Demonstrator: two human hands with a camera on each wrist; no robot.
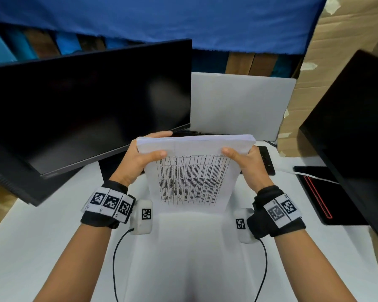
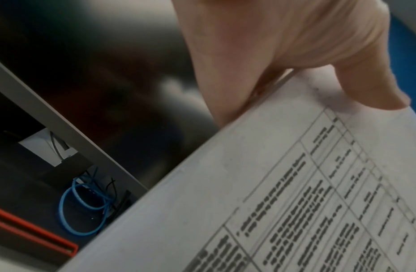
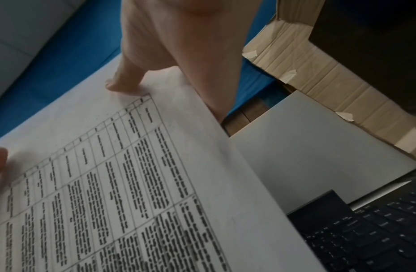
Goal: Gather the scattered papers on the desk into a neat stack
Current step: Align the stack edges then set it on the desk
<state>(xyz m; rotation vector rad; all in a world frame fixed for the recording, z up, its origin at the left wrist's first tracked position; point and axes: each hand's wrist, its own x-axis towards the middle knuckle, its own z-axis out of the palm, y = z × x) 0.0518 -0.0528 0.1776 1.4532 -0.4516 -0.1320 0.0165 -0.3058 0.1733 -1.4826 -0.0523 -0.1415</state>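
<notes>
Our left hand [image 1: 140, 158] and right hand [image 1: 247, 160] each pinch the papers [image 1: 192, 171], held upright at 12 o'clock on the table [image 1: 42, 236]. If we let go a little, sheets could slide crooked or fall.

- A thick stack of printed white papers [image 1: 194, 171] stands on its lower edge on the white desk [image 1: 52, 247], at centre front.
- The left hand [image 1: 138, 162] holds its left side, the right hand [image 1: 249, 164] its right side.
- A wide black monitor [image 1: 85, 110] stands behind and left of the stack.
- A black keyboard [image 1: 267, 160] lies behind and just right.
- A second black monitor [image 1: 358, 138] stands far right.
</notes>
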